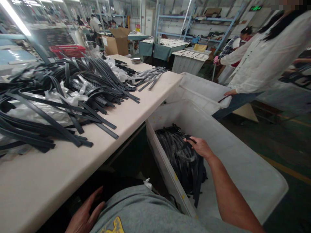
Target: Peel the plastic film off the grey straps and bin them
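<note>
My right hand (201,147) reaches into a large white plastic bin (218,155) at the right. Its fingers are closed on the end of a dark strap at the top of a heap of black straps (179,155) in the bin. Some of those straps have clear plastic film around them. At the bottom left, my left hand (85,210) hangs beside my grey shirt, below the table edge. Its thumb and fingers are apart, and it holds nothing that I can see.
A pale table (136,113) at the left bears a big pile of black straps (97,77) with plastic bags among them. A red basket (68,50) and a cardboard box (118,42) stand behind. A person in a white shirt (264,58) touches a second white bin (201,87).
</note>
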Motion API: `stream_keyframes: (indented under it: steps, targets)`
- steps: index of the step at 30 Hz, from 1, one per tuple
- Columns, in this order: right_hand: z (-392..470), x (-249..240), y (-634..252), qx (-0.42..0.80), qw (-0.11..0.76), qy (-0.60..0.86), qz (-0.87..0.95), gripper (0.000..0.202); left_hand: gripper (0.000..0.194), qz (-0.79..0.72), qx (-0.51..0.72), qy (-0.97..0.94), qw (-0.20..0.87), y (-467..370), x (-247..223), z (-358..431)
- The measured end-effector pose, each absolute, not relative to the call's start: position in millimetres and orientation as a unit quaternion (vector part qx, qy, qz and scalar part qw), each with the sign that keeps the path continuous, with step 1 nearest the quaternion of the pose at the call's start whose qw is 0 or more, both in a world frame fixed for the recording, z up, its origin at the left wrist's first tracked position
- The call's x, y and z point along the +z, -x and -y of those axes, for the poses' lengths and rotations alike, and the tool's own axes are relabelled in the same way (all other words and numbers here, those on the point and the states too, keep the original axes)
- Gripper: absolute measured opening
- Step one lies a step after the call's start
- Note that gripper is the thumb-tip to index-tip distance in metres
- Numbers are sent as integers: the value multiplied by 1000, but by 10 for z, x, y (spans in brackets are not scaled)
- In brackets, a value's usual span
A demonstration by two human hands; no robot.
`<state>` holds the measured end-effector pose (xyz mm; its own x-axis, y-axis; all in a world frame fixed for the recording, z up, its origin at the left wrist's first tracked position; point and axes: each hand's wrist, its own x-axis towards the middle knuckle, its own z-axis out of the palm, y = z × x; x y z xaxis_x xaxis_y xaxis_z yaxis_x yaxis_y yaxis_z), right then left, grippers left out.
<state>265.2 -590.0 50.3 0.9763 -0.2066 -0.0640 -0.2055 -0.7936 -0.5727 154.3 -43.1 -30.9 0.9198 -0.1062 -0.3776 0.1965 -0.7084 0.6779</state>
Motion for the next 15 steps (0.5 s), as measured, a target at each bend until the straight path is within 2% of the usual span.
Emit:
stream_keyframes:
  steps: [5,11,15]
  targets:
    - [5690,-81,-2757,-19,364,923,-123,39,59,-29,-203,-908,365,-1521,-247,416]
    - [5408,-510,-2928,-10,446,884,-142,35,58,-41,-192,-906,374,-1544,-215,435]
    - [5355,-759,-2846,30,467,869,-161,32,59,-55,-186,-901,388,-1544,-221,430]
